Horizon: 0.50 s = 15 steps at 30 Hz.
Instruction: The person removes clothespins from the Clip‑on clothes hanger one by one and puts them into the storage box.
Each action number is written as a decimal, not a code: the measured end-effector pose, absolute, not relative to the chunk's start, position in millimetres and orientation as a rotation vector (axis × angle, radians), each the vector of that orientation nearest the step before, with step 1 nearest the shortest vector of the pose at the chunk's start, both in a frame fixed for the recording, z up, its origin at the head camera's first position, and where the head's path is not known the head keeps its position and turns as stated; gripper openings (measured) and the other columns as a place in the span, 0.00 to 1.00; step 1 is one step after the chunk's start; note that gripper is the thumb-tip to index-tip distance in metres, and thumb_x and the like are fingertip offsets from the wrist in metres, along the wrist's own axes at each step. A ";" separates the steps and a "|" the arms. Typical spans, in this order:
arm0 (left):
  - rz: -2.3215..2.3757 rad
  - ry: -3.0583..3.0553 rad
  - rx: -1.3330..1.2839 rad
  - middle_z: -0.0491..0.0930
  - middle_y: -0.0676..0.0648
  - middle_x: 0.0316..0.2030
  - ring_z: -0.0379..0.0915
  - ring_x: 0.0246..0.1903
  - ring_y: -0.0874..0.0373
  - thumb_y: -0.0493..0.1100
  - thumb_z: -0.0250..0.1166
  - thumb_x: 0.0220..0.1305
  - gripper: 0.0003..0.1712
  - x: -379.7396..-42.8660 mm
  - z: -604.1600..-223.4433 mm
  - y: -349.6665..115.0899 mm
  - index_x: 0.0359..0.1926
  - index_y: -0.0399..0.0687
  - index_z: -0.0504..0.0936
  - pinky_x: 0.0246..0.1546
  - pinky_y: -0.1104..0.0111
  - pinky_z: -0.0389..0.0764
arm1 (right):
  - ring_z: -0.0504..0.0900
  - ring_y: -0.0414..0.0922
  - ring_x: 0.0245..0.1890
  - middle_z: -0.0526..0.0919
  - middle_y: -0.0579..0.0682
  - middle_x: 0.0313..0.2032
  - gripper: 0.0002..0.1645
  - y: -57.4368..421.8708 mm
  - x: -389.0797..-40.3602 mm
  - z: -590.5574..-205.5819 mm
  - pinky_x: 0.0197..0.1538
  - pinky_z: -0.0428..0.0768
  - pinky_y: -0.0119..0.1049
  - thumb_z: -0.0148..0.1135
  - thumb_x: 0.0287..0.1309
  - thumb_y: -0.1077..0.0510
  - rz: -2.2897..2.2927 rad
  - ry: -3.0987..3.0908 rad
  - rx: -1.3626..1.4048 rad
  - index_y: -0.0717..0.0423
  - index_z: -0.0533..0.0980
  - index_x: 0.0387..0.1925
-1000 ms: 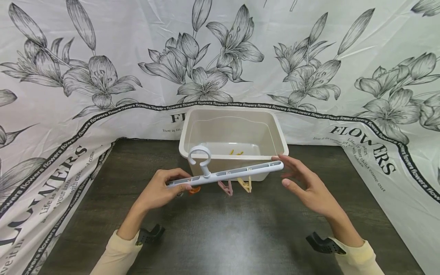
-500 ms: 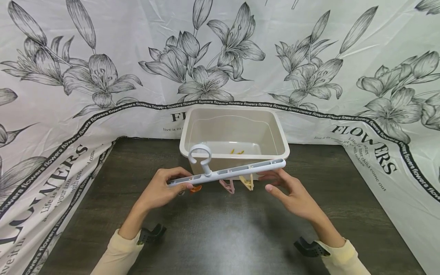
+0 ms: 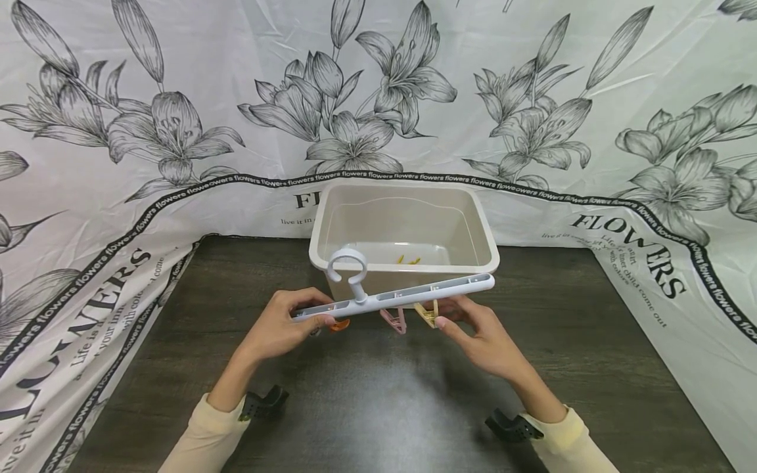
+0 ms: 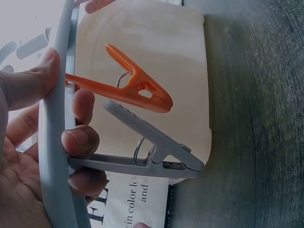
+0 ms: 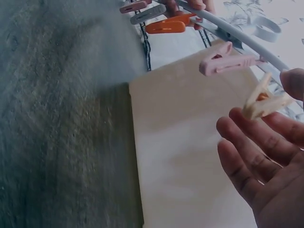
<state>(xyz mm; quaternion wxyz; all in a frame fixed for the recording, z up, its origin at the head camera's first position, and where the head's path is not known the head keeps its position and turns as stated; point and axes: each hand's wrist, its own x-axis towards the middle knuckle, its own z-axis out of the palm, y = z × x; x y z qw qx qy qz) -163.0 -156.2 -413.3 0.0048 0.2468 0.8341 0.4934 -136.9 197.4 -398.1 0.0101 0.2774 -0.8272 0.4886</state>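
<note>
My left hand (image 3: 288,326) grips the left end of a pale blue-grey clip hanger (image 3: 426,293), thumb on the near side and fingers behind. The hook (image 3: 347,266) points up, and the bar tilts up to the right. Under the bar hang an orange clothespin (image 4: 137,85), a grey clothespin (image 4: 156,147), a pink clothespin (image 3: 394,320) and a cream-yellow clothespin (image 3: 428,314). A further pink clothespin (image 5: 133,6) shows at the far end in the right wrist view. My right hand (image 3: 487,335) is at the cream-yellow clothespin, fingertips right beside it, fingers spread loosely.
A beige plastic bin (image 3: 487,253) stands behind the hanger, with small yellow pieces (image 3: 408,260) on its floor. A dark wood-grain table (image 3: 378,401) lies below. White flower-print cloth (image 3: 532,217) hangs around the back and sides.
My right hand has moved left from the hanger's right end to the cream-yellow clothespin. The left hand keeps its grip, and the hanger has shifted very slightly right.
</note>
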 end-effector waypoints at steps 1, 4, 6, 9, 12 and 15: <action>1.545 2.613 0.777 0.84 0.54 0.27 0.73 0.21 0.59 0.52 0.69 0.55 0.11 -163.1 -413.7 -156.0 0.40 0.62 0.81 0.21 0.68 0.74 | 0.81 0.44 0.48 0.80 0.47 0.50 0.22 196.7 -138.8 -402.9 0.48 0.78 0.39 0.55 0.64 0.61 1.510 -2.581 0.865 0.49 0.69 0.59; 1.541 2.620 0.775 0.84 0.54 0.27 0.73 0.21 0.60 0.51 0.69 0.54 0.11 -163.4 -415.2 -155.7 0.40 0.62 0.81 0.21 0.68 0.74 | 0.82 0.42 0.47 0.82 0.44 0.47 0.21 194.4 -143.4 -414.8 0.48 0.79 0.37 0.55 0.65 0.58 1.496 -2.580 0.842 0.44 0.70 0.58; 1.544 2.620 0.766 0.84 0.54 0.27 0.73 0.21 0.59 0.52 0.69 0.54 0.12 -163.6 -416.3 -156.0 0.40 0.62 0.81 0.21 0.68 0.74 | 0.83 0.42 0.45 0.83 0.44 0.45 0.19 192.5 -144.5 -418.4 0.46 0.79 0.36 0.54 0.66 0.56 1.507 -2.572 0.836 0.44 0.70 0.57; 1.534 2.623 0.747 0.84 0.54 0.27 0.72 0.21 0.59 0.52 0.69 0.54 0.12 -163.7 -416.7 -155.8 0.40 0.61 0.81 0.21 0.68 0.74 | 0.84 0.43 0.40 0.84 0.44 0.41 0.15 190.1 -144.5 -420.0 0.41 0.80 0.37 0.52 0.67 0.56 1.560 -2.547 0.829 0.44 0.72 0.54; 1.526 2.629 0.726 0.84 0.54 0.27 0.72 0.22 0.58 0.49 0.70 0.55 0.11 -163.1 -414.8 -154.6 0.40 0.60 0.82 0.21 0.68 0.74 | 0.84 0.41 0.34 0.84 0.45 0.37 0.14 189.1 -144.1 -420.8 0.36 0.81 0.37 0.51 0.68 0.57 1.584 -2.522 0.813 0.45 0.74 0.52; 1.523 2.627 0.721 0.84 0.52 0.27 0.73 0.22 0.56 0.45 0.70 0.55 0.11 -159.4 -406.1 -152.3 0.41 0.55 0.82 0.22 0.68 0.74 | 0.82 0.38 0.28 0.84 0.43 0.31 0.13 189.7 -144.1 -422.2 0.30 0.80 0.35 0.51 0.68 0.58 1.539 -2.498 0.797 0.44 0.76 0.49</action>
